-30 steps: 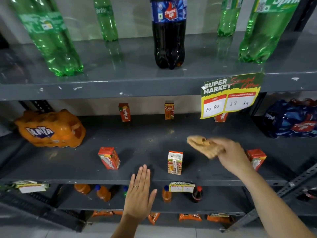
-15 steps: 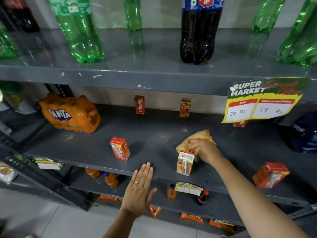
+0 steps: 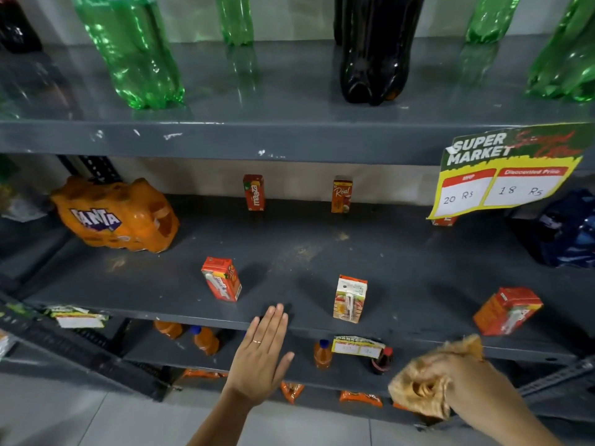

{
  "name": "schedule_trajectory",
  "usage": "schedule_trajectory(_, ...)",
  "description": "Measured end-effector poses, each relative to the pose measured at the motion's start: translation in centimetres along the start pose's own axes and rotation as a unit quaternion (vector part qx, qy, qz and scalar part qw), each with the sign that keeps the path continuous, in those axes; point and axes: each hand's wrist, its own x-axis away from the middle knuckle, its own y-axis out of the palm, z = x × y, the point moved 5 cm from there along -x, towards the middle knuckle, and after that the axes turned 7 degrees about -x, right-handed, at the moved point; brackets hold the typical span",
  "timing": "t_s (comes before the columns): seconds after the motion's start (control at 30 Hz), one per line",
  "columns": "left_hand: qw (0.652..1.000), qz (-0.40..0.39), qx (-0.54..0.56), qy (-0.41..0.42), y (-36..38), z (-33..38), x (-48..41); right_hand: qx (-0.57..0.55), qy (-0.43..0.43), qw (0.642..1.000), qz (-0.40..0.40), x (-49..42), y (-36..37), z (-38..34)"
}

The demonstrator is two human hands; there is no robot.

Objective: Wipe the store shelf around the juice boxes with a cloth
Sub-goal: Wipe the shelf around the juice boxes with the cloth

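Observation:
The grey middle shelf carries several small juice boxes: a red one front left, a white one front centre, a tilted red one front right, and a Maaza box and a Real box at the back. Dusty marks show on the shelf centre. My left hand is flat and open, fingertips touching the shelf's front edge. My right hand is off the shelf, below its front edge at the right, gripping a crumpled tan cloth.
An orange Fanta pack lies at the shelf's left, a dark blue pack at its right. A yellow price sign hangs from the upper shelf, which holds green bottles and a dark bottle. Small orange bottles stand on the shelf below.
My right hand has pulled the cloth off the shelf, down and toward me at the right. The view has moved closer. My left hand stays at the shelf edge.

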Motion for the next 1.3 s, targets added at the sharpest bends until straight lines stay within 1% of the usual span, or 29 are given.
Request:
schedule_trajectory(0.07,1.000,0.011,-0.010,0.023,0.1,-0.8,0.5,0.001,-0.017,1.000,-0.012,1.0,0.1,-3.2)
schedule_trajectory(0.13,0.999,0.021,0.000,0.026,0.2,-1.9,1.6,-0.003,-0.058,0.998,-0.037,0.4,1.2,-7.2)
schedule_trajectory(0.2,0.999,0.034,0.025,0.004,0.2,-3.8,3.0,-0.072,-0.096,0.992,-0.042,-0.5,2.0,-12.2)
schedule_trajectory(0.23,0.998,0.041,0.036,-0.012,0.2,-5.2,3.8,-0.102,-0.106,0.989,-0.024,-1.4,2.0,-14.4)
schedule_trajectory(0.3,0.997,0.046,0.046,-0.041,0.1,-8.3,4.7,-0.125,-0.119,0.984,0.053,-3.6,0.6,-18.8)
schedule_trajectory(0.37,0.997,0.034,0.040,-0.048,-0.1,-11.4,4.6,-0.110,-0.083,0.978,0.158,-8.0,-1.2,-21.4)
schedule_trajectory(0.43,0.999,0.013,0.027,-0.022,-0.3,-13.5,4.0,-0.093,-0.029,0.964,0.249,-13.1,-2.7,-23.2)
schedule_trajectory(0.47,1.000,0.003,0.022,-0.002,-0.3,-14.2,3.7,-0.081,-0.004,0.959,0.271,-15.3,-3.1,-23.9)
schedule_trajectory(0.5,1.000,-0.006,0.018,0.017,-0.3,-14.6,3.4,-0.057,0.024,0.959,0.276,-17.5,-3.0,-24.2)
schedule_trajectory(0.53,0.999,-0.015,0.018,0.031,-0.2,-14.8,3.3,-0.041,0.049,0.960,0.271,-19.5,-2.6,-24.3)
schedule_trajectory(0.63,0.999,-0.019,0.031,0.040,-0.2,-14.9,3.5,-0.002,0.090,0.974,0.210,-23.9,0.7,-22.7)
schedule_trajectory(0.67,0.998,-0.017,0.035,0.040,-0.2,-15.0,3.5,0.011,0.095,0.976,0.196,-24.7,1.9,-22.0)
schedule_trajectory(0.73,0.998,-0.021,0.041,0.045,-0.1,-15.3,3.7,0.029,0.088,0.976,0.198,-25.3,3.5,-21.0)
schedule_trajectory(0.83,0.997,-0.013,0.049,0.050,-0.1,-15.6,3.5,0.079,0.066,0.974,0.201,-22.9,4.9,-21.3)
schedule_trajectory(0.93,0.997,-0.015,0.055,0.052,0.1,-15.5,3.7,0.127,0.034,0.976,0.172,-18.2,8.1,-21.3)
schedule_trajectory(1.03,0.996,0.005,0.070,0.059,0.2,-15.6,3.8,0.095,-0.017,0.984,0.151,-12.1,11.8,-22.2)
schedule_trajectory(1.1,0.995,0.023,0.075,0.066,-0.1,-15.9,3.9,0.066,-0.055,0.987,0.138,-8.5,12.6,-23.2)
schedule_trajectory(1.2,0.997,0.052,0.059,0.027,-1.0,-18.3,3.3,0.009,-0.048,0.992,0.113,-7.2,10.6,-24.1)
schedule_trajectory(1.3,0.997,0.048,0.051,-0.019,-1.9,-20.9,1.6,-0.007,-0.013,0.986,0.169,-9.8,5.0,-25.1)
